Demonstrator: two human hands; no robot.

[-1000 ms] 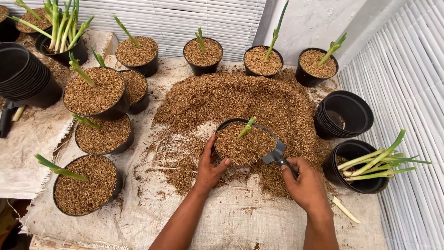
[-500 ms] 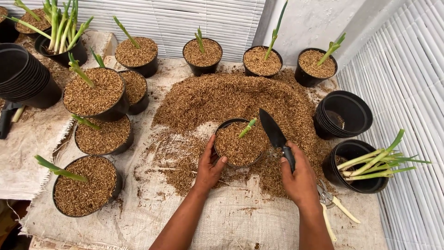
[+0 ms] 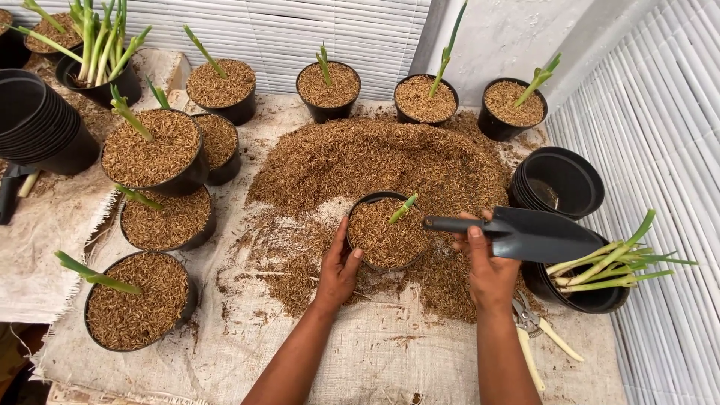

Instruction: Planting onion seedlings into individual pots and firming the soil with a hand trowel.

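- From my remote seat I see the main change: the dark trowel (image 3: 536,234) has left the pot. Half a second ago its blade stood upright over the far rim; now it lies level, blade pointing right, above the pot of cut shoots (image 3: 581,281).
- My right hand (image 3: 487,266) has its grip closed round the trowel's handle, thumb on top. The blade looks bare of husk, so I judge the scooping for this pot is over, or at least paused.
- My left hand (image 3: 341,266) has not moved: its grip is spread, cupped against the near-left wall of the small black pot (image 3: 386,232), fingers touching the rim.
- That pot sits where it was, in the middle of the counter at the near edge of the brown husk heap (image 3: 382,161), filled close to the rim with a green shoot (image 3: 403,208) leaning right. It looks full and planted to me.
- Pruning shears (image 3: 534,326) with pale handles lie on the sacking (image 3: 390,352) just beside my right wrist.
- Packages, labels, signs: I see none. The containers are all plain black round pots: filled and planted ones (image 3: 154,154) in a row along the back and in a group at left, an empty nested stack (image 3: 559,184) at right, and another stack (image 3: 37,124) on its side at far left.
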